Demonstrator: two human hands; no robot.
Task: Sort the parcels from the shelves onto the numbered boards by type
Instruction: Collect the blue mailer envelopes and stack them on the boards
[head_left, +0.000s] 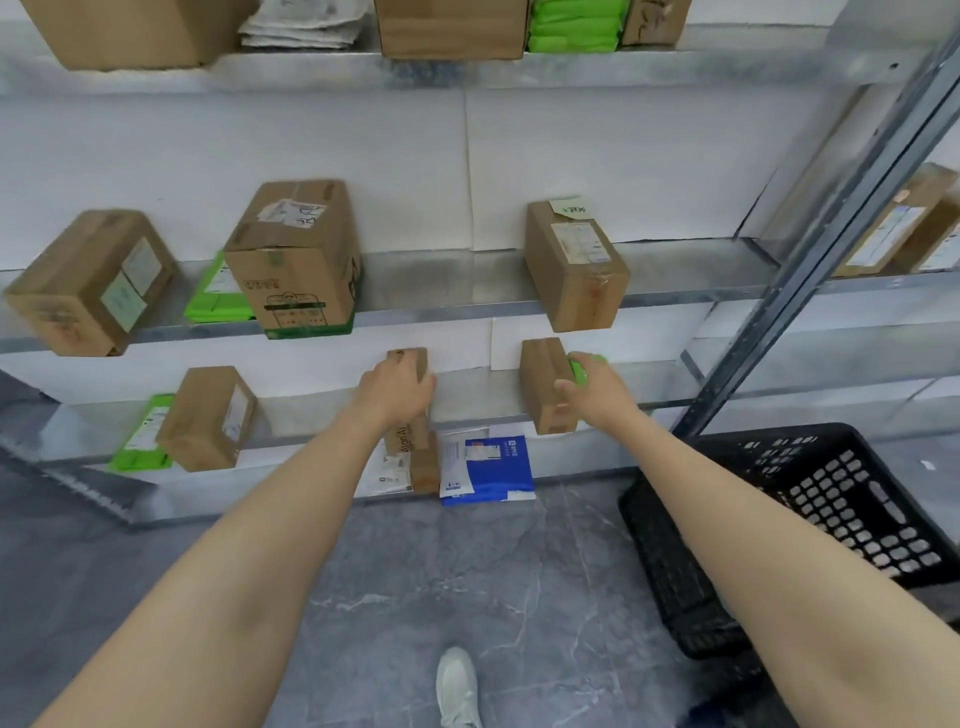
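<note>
Sorting seems barely begun: parcels (296, 260) crowd the shelves (467, 307); left hand (397, 388) grips a small box (408, 359), right hand (592, 391) clasps a taller box (540, 382).

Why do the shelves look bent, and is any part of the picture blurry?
Head view: the wide-angle lens bows the shelf edge and slants the post; the light is soft and even, with faint shadows; the left hand gripping a small box and the right hand gripping a green parcel look slightly soft.
</note>
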